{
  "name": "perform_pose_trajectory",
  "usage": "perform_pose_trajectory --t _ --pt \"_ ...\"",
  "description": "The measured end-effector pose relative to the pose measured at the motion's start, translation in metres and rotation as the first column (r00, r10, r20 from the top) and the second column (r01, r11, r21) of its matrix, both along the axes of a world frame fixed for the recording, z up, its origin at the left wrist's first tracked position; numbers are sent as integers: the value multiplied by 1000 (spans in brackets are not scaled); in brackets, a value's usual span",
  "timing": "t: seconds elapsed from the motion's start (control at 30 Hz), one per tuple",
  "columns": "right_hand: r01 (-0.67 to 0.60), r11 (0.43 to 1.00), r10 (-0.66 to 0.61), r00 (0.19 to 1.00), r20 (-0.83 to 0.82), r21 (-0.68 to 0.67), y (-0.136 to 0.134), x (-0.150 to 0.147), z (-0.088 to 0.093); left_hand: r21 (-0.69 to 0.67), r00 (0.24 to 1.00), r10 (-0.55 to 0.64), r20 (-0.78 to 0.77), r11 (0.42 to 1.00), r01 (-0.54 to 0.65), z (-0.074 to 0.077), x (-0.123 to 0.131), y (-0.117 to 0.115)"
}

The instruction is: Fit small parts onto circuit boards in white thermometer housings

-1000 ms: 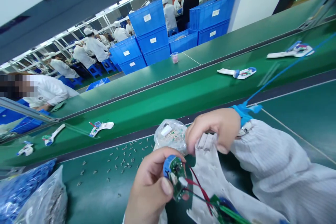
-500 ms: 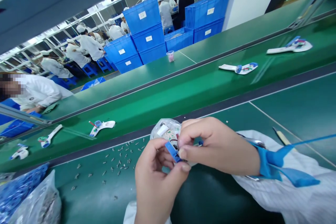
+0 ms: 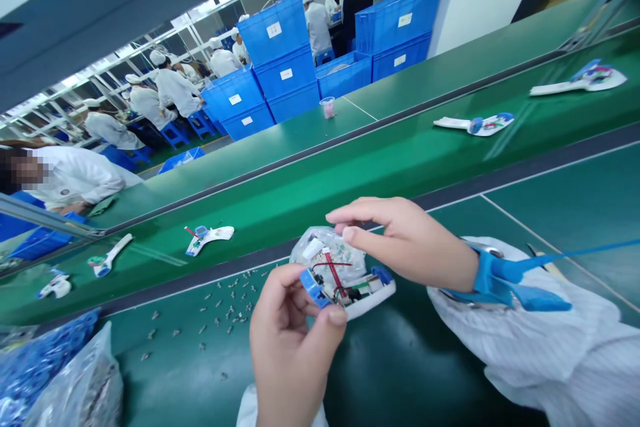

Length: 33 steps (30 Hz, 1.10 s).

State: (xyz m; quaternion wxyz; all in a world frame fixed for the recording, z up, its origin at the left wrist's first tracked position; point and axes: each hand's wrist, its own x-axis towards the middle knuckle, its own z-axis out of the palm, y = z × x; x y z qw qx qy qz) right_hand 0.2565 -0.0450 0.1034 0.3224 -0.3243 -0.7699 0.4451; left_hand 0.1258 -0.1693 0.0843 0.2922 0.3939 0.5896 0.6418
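Between the thumb and fingers of my left hand [image 3: 295,340] is a white plastic housing half [image 3: 373,301] with a blue part [image 3: 315,287] at its near end. Red wires [image 3: 334,272] and small electronics show inside it. My right hand [image 3: 405,240] hovers above and to the right of the housing, fingers stretched out and holding nothing. A blue strap [image 3: 493,277] circles that wrist. Behind the housing lies a clear plastic bag [image 3: 310,243] of small pale parts, partly covered by the housing and its wires.
Many small metal parts [image 3: 231,312] lie scattered on the green bench. Bags of blue parts [image 3: 45,360] and other pieces [image 3: 83,383] stand at lower left. Similar housings [image 3: 213,235] ride the green conveyor [image 3: 320,177]. A co-worker [image 3: 85,177] sits across it; blue crates [image 3: 275,30] stand beyond.
My right hand has let go of the blue end and lifted away, its fingers straightening. The housing in my left hand now shows more fully. Housings on the conveyor have shifted right.
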Motion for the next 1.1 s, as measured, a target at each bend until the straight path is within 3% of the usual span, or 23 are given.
perform_pose_trajectory --t 0.07,0.13,0.2,0.27,0.5,0.67,0.77,0.9,1.0,1.1 --pt "-71 996 67 995 74 47 0 -1 0 15 1000 -2 -24 1000 3 0 1 0" --pt "-253 965 241 959 148 71 -3 -4 0 32 998 4 -59 999 -2 1 1 1" --pt "-392 919 379 910 171 45 -7 -7 -1 47 996 22 -86 999 -18 1 2 1" --pt "-431 902 432 893 124 -31 -10 -10 -2 70 994 40 -104 997 -33 1 2 1" --pt "-330 922 333 943 -19 -203 -13 -12 -4 185 974 167 -150 973 -138 -6 5 0" --pt "-238 939 220 971 -99 -249 -22 -13 -6 339 898 391 -204 889 -310 -16 9 0" --pt "-223 956 202 972 -123 -189 -27 -15 -8 390 863 458 -214 850 -354 -17 9 0" --pt "-106 991 116 986 -116 81 -29 -16 -11 316 867 398 -301 899 -303 -14 8 1" --pt "56 943 -31 996 -81 327 -31 -14 -13 217 883 289 -368 951 -221 -12 8 3" --pt "115 898 -99 993 -61 426 -33 -12 -15 80 882 157 -444 988 -136 -11 9 4"
